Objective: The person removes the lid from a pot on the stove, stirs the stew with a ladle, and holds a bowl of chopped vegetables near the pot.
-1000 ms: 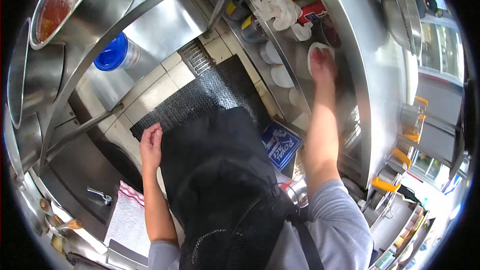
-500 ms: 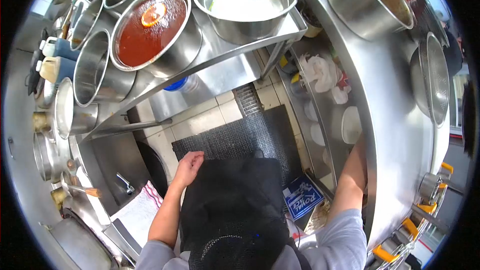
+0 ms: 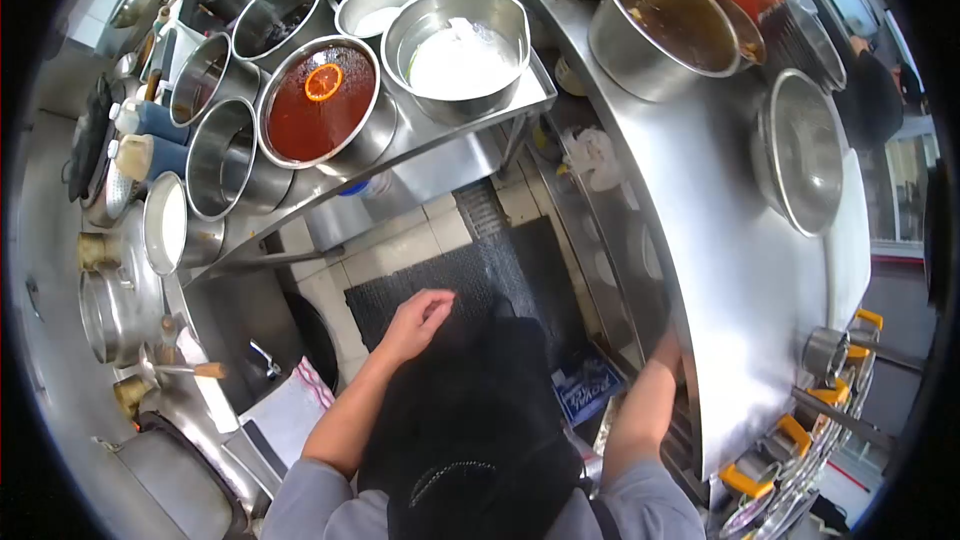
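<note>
My left hand [image 3: 418, 325] hovers over the dark floor mat, in front of the black apron [image 3: 455, 390]. Its fingers are loosely bent, the thumb stands a little off them, and it holds nothing. On the other side, my right hand [image 3: 669, 347] reaches under the edge of the steel counter [image 3: 685, 270], toward the shelves below. Its fingers are hidden there, so what it touches does not show. Near that forearm, a blue box with white lettering [image 3: 588, 390] lies low down.
A pot of red liquid with a citrus slice [image 3: 315, 125] and a wide pan of clear liquid [image 3: 455, 55] stand on the steel table ahead. The right counter bears a pot of brown liquid [image 3: 665, 25] and a strainer [image 3: 800, 155]. A striped towel [image 3: 290, 415] lies at left.
My left hand has moved right and slightly up, across the front of the apron. My right arm still reaches under the counter. The view has shifted, bringing more of the table's far side into sight.
</note>
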`<state>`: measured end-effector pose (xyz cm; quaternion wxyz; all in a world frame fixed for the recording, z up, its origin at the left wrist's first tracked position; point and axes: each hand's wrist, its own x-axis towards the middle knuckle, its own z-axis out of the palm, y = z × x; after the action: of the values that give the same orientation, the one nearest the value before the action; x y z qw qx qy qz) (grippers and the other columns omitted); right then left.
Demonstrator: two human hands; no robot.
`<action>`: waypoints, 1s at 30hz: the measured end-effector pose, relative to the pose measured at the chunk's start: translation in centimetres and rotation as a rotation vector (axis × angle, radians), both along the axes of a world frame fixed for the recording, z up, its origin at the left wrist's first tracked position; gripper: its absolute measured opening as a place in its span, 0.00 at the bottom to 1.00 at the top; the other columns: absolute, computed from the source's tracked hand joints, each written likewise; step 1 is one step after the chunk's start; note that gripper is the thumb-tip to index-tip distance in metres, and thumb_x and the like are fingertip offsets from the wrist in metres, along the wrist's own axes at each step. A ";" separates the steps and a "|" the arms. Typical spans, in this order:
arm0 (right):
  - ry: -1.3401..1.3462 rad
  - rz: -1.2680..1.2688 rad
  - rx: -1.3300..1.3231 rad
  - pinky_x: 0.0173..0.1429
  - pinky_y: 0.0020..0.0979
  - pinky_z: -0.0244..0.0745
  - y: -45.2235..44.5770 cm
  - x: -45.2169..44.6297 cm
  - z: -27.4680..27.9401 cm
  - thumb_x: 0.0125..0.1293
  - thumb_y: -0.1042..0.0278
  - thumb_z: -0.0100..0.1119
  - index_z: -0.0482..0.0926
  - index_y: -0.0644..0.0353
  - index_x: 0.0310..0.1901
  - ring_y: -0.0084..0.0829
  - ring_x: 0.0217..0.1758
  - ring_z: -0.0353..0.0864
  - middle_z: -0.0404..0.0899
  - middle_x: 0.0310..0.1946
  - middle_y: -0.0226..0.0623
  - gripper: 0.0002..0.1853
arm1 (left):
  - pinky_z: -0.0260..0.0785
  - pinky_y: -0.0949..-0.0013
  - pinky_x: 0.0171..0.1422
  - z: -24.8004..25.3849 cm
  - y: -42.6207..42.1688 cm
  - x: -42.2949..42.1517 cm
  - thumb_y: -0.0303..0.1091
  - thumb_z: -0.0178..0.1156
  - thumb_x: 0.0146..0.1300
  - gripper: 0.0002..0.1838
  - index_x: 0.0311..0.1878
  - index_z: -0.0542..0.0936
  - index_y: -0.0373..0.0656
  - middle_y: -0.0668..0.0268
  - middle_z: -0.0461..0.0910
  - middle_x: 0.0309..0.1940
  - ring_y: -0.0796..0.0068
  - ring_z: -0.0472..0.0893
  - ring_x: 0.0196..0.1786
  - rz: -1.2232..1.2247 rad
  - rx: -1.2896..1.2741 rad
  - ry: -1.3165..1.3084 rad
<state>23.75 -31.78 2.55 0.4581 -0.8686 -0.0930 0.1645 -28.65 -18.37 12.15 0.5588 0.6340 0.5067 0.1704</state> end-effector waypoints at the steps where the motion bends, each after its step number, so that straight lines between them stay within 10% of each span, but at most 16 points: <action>1: -0.016 0.070 -0.031 0.36 0.34 0.83 -0.8 -1.9 1.6 0.81 0.53 0.56 0.81 0.68 0.53 0.31 0.34 0.87 0.87 0.45 0.47 0.21 | 0.77 0.69 0.61 1.0 -0.4 0.6 0.34 0.63 0.79 0.14 0.60 0.82 0.38 0.64 0.85 0.52 0.76 0.85 0.53 -0.008 -0.028 -0.003; 11: 0.181 0.636 0.074 0.23 0.35 0.78 1.8 -23.4 18.4 0.77 0.71 0.60 0.70 0.65 0.43 0.28 0.22 0.83 0.79 0.27 0.40 0.09 | 0.79 0.62 0.65 10.3 -5.4 1.2 0.34 0.69 0.74 0.24 0.65 0.71 0.40 0.61 0.81 0.58 0.70 0.83 0.59 0.232 -0.355 -0.283; 17: -0.014 1.293 0.149 0.30 0.42 0.69 7.9 -32.5 28.9 0.72 0.67 0.65 0.70 0.62 0.38 0.31 0.21 0.71 0.72 0.20 0.41 0.13 | 0.81 0.71 0.43 15.1 -11.4 -6.2 0.33 0.68 0.73 0.13 0.52 0.74 0.43 0.69 0.82 0.45 0.80 0.83 0.42 0.633 -0.301 -0.297; 23: -0.134 1.895 0.293 0.31 0.42 0.72 12.4 -45.6 36.5 0.72 0.67 0.65 0.69 0.63 0.39 0.32 0.24 0.80 0.76 0.21 0.45 0.13 | 0.83 0.67 0.33 24.6 -19.1 -11.7 0.26 0.62 0.70 0.16 0.58 0.74 0.39 0.63 0.81 0.43 0.74 0.85 0.37 1.250 -0.207 -0.707; 27: 0.155 2.178 0.013 0.37 0.37 0.79 12.0 -55.9 40.8 0.77 0.63 0.63 0.73 0.65 0.42 0.31 0.29 0.86 0.81 0.23 0.43 0.13 | 0.84 0.62 0.55 23.4 -25.2 -15.5 0.22 0.59 0.68 0.20 0.62 0.75 0.37 0.61 0.82 0.51 0.70 0.85 0.50 1.523 0.042 -0.658; 29: 0.929 2.192 -0.135 0.41 0.33 0.80 12.7 -61.4 42.1 0.80 0.56 0.60 0.79 0.68 0.48 0.28 0.34 0.86 0.84 0.28 0.40 0.18 | 0.79 0.62 0.63 25.5 -28.4 -17.5 0.20 0.58 0.66 0.22 0.64 0.76 0.36 0.62 0.83 0.55 0.71 0.83 0.56 1.693 0.304 -0.741; 30: 0.904 2.241 -0.146 0.45 0.31 0.82 13.2 -64.6 43.0 0.82 0.51 0.57 0.82 0.70 0.52 0.27 0.39 0.87 0.86 0.36 0.39 0.23 | 0.75 0.60 0.72 26.5 -30.4 -18.8 0.18 0.56 0.67 0.28 0.71 0.72 0.38 0.64 0.80 0.63 0.69 0.82 0.63 1.748 0.278 -0.824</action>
<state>-40.82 -18.59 45.59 0.0027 -0.1942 -0.6158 0.7636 -47.46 -48.80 38.70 0.2888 -0.0143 0.5386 0.7914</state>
